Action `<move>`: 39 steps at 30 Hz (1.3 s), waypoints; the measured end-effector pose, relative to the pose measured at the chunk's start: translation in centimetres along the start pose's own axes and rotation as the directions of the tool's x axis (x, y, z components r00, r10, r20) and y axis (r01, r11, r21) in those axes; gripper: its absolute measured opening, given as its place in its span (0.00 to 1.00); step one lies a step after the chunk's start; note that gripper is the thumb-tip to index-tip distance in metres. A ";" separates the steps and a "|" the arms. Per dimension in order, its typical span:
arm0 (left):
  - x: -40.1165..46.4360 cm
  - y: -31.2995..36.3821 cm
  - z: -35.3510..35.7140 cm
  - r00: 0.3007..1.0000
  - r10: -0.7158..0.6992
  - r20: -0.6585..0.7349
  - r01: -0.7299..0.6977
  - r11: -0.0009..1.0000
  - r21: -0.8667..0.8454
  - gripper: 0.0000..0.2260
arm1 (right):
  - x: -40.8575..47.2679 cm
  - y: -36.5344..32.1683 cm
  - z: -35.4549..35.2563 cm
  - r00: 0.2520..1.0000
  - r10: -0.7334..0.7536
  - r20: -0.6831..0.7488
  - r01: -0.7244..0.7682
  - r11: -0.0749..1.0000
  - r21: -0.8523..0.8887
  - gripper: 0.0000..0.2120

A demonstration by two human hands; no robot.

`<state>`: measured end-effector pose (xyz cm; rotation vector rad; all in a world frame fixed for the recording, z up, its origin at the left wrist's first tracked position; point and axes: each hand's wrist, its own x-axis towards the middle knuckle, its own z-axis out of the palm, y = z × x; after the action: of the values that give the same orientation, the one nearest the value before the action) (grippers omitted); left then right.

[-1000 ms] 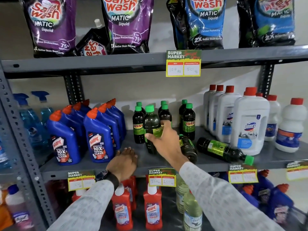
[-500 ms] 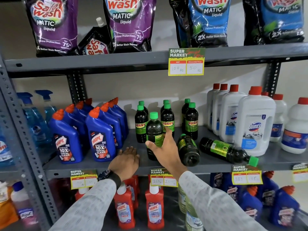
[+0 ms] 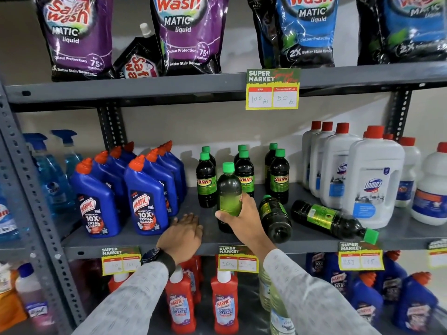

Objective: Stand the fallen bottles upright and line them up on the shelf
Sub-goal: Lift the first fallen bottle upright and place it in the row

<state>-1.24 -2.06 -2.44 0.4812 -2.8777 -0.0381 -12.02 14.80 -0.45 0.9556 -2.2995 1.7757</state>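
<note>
On the grey middle shelf (image 3: 302, 240) my right hand (image 3: 242, 218) is wrapped around a dark green-capped bottle (image 3: 228, 189) that stands upright in front of the others. Behind it several Sunny bottles (image 3: 279, 176) stand in short rows. Two more of the same bottles lie on their sides to the right: one (image 3: 274, 217) with its base toward me, right beside my hand, and one (image 3: 331, 220) with its green cap pointing to the front right. My left hand (image 3: 182, 234) rests flat on the shelf's front edge, fingers spread, holding nothing.
Blue Harpic bottles (image 3: 145, 194) stand left of the green ones, white Domex jugs (image 3: 372, 182) to the right. Detergent pouches (image 3: 191, 32) fill the shelf above. Red Harpic bottles (image 3: 225, 303) stand below. Price tags (image 3: 238, 258) hang on the shelf edges.
My right hand has set the held bottle upright and a little forward, its base now down on the shelf. The left hand has stayed on the shelf edge.
</note>
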 end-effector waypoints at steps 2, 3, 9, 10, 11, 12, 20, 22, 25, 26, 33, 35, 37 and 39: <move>0.1 -0.1 0.2 1.000 0.003 -0.002 -0.003 1.000 0.003 0.26 | 0.0 0.1 -0.2 0.999 0.019 0.031 -0.022 0.996 0.088 0.32; 0.1 -0.1 0.3 1.000 0.003 -0.003 -0.003 1.000 0.001 0.26 | -0.1 0.1 -0.3 0.998 0.032 0.061 -0.040 0.989 0.143 0.32; 0.2 -0.3 0.4 1.000 -0.004 -0.003 0.003 1.000 -0.023 0.26 | -0.1 0.4 -0.5 0.995 0.058 0.079 -0.068 0.988 0.137 0.31; 0.3 -0.3 0.4 1.000 -0.003 -0.003 0.003 1.000 -0.022 0.26 | -0.1 0.4 -0.4 0.998 0.044 0.053 -0.050 0.993 0.105 0.31; 0.3 -0.3 0.5 1.000 -0.003 -0.004 0.003 1.000 -0.025 0.26 | 0.0 0.3 -0.2 0.999 0.032 0.029 -0.034 0.997 0.070 0.32; 0.4 -0.3 0.5 1.000 -0.005 -0.006 0.005 1.000 -0.030 0.26 | 0.0 0.3 -0.2 1.000 0.024 0.012 -0.024 0.999 0.043 0.34; 0.6 -0.8 1.0 1.000 0.010 0.001 -0.010 1.000 0.014 0.27 | -0.1 0.4 -0.5 0.992 0.051 0.119 -0.072 0.980 0.186 0.35; 0.7 -0.8 1.0 1.000 0.005 -0.007 -0.005 1.000 -0.001 0.27 | 0.0 0.6 -0.6 0.990 0.066 0.128 -0.089 0.978 0.187 0.35; 0.7 -0.8 1.0 1.000 0.002 -0.001 -0.002 1.000 0.003 0.27 | 0.0 0.4 -0.4 0.996 0.047 0.079 -0.056 0.990 0.126 0.33; 0.7 -0.8 1.0 1.000 -0.003 -0.001 0.003 1.000 -0.003 0.27 | 0.0 0.4 -0.2 0.998 0.028 0.055 -0.033 0.995 0.093 0.33; 0.6 -0.7 0.9 1.000 0.008 -0.002 -0.008 1.000 0.007 0.27 | 0.1 0.7 -0.3 0.998 0.009 0.067 -0.016 0.995 0.097 0.33; 0.6 -0.7 0.9 1.000 0.012 -0.001 -0.012 1.000 0.016 0.27 | 0.1 1.0 -0.3 0.996 0.026 0.089 -0.036 0.993 0.111 0.33; 0.6 -0.7 1.0 1.000 0.007 -0.009 -0.007 1.000 0.013 0.27 | 0.2 1.3 -0.2 0.997 0.020 0.080 -0.027 0.995 0.094 0.32; 0.6 -0.7 1.0 1.000 0.004 -0.011 -0.004 1.000 0.009 0.27 | 0.2 1.3 0.1 0.997 0.013 0.072 -0.018 0.998 0.068 0.34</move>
<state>-1.82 -2.93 -3.29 0.4762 -2.8693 -0.0223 -12.83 14.75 -1.45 1.0314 -2.3076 1.8678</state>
